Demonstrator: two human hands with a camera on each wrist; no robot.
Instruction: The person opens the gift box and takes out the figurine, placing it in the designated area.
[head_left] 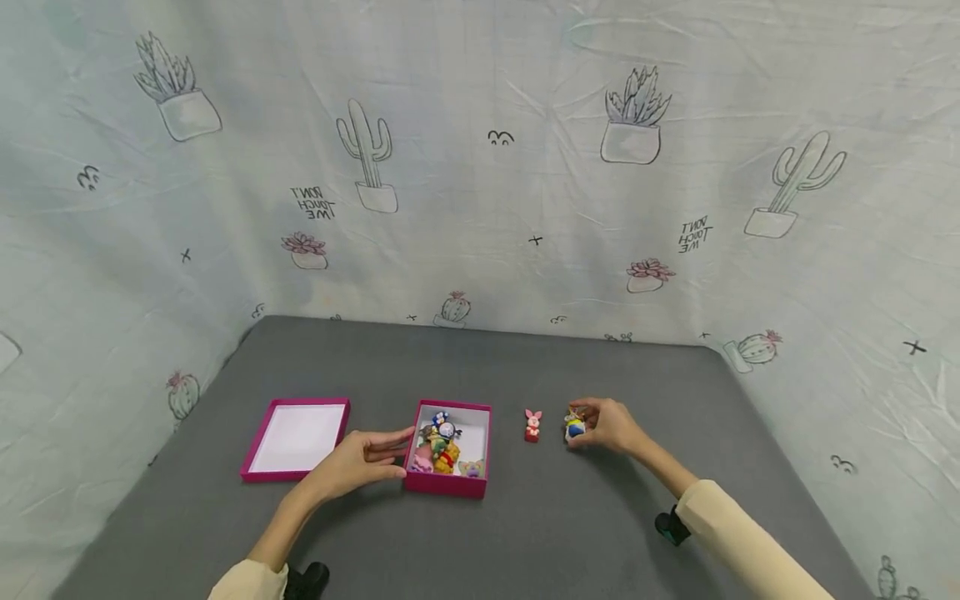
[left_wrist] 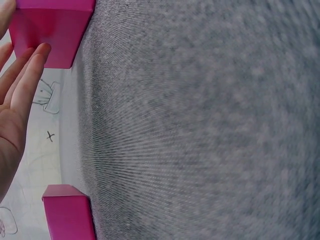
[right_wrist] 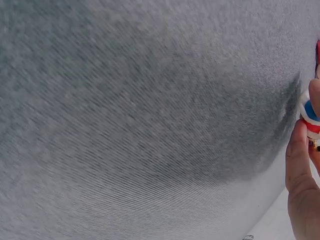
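At the left wall of a magenta box (head_left: pixel 446 485), my left hand (head_left: pixel 347 468) rests its extended fingers, thumb near the front corner. In the left wrist view its fingertips (left_wrist: pixel 42 49) lie right at the magenta side. Several small toy figurines sit inside the box, among them a yellow one (head_left: pixel 446 458) and a pink one (head_left: pixel 422 458). To the right, my right hand (head_left: pixel 613 427) pinches a small figurine (head_left: pixel 575 425) with yellow, blue and white parts between thumb and fingers. A pink piglet figurine (head_left: pixel 532 426) stands between the box and that hand.
Left of the box lies its magenta-rimmed lid (head_left: pixel 296 437), white inside facing up. Everything is on a grey cloth-covered table (head_left: pixel 540 533). A pale curtain (head_left: pixel 480 167) printed with cacti hangs behind and along the sides.
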